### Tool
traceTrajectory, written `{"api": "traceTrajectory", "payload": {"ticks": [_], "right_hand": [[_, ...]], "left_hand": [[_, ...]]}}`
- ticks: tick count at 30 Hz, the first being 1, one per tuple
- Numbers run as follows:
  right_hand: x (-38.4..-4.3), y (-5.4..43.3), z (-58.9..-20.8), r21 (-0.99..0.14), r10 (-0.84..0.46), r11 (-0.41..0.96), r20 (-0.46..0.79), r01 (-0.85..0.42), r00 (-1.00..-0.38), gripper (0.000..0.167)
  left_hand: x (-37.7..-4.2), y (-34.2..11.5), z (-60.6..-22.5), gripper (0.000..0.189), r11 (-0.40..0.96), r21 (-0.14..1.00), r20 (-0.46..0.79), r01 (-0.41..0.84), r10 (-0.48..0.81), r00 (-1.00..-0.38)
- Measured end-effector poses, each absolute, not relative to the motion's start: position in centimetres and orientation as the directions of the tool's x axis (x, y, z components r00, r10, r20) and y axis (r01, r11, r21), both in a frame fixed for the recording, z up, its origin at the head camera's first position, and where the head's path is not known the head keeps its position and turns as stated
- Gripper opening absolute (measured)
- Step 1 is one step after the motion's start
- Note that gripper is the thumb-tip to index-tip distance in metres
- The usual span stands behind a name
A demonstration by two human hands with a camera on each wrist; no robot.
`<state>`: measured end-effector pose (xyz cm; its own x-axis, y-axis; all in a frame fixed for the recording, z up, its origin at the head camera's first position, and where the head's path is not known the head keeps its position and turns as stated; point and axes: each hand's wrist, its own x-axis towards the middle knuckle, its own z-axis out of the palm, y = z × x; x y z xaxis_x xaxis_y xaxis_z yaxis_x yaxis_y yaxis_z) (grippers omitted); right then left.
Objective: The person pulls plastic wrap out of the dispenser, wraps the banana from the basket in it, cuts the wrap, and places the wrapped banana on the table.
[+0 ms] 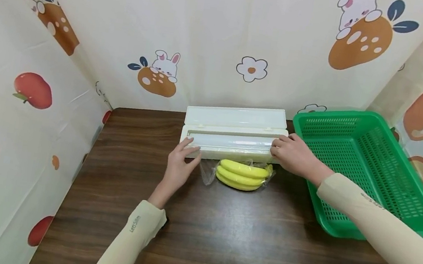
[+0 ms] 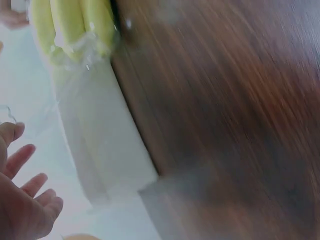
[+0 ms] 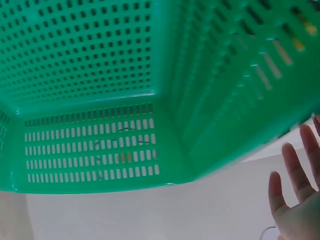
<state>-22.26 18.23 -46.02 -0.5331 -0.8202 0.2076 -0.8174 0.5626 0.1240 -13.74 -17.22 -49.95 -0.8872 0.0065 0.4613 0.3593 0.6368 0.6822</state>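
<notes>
A bunch of yellow bananas point(image 1: 244, 170) in clear film lies on the table against the front of a long white cling film box point(image 1: 212, 155). The box's lid is raised, and a roll of cling film point(image 1: 230, 141) lies inside. My left hand point(image 1: 181, 161) is at the box's left end, its fingertips over the rim; in the left wrist view its fingers point(image 2: 32, 185) are loosely spread. At the right end of the roll, my right hand point(image 1: 294, 155) rests with its fingertips over the box. Loose film point(image 1: 207, 171) trails from the bananas toward my left hand.
A green perforated plastic basket point(image 1: 375, 117) stands on the right, close beside my right forearm. The dark wooden table point(image 1: 219, 242) meets a printed curtain point(image 1: 225, 38) behind the box, with more printed cloth along both sides.
</notes>
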Motion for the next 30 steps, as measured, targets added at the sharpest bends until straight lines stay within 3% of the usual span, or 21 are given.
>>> {"api": "traceTrajectory", "payload": {"ticks": [8,19,26,30], "right_hand": [[-20.2,17.2,-45.2,-0.033,-0.794,0.593,0.139,-0.805,-0.591,0.022],[-17.9,15.9,-44.9,-0.328,-0.706,0.67,-0.001,-0.666,-0.709,0.014],[-16.9,16.0,-45.0,-0.432,-0.661,0.682,-0.019,-0.59,-0.75,0.014],[-16.6,16.2,-44.9,-0.418,-0.668,0.693,-0.066,-0.588,-0.741,0.013]], "left_hand": [[-11.6,-12.8,-49.3,0.011,0.655,0.666,0.435,0.357,0.048,-0.899],[-9.7,-8.8,-51.4,0.013,0.55,0.755,0.396,0.358,0.053,-0.917],[-9.4,-7.6,-51.9,0.019,0.544,0.744,0.422,0.388,0.068,-0.904],[-9.4,-7.2,-51.8,0.033,0.57,0.736,0.393,0.364,0.077,-0.916]]}}
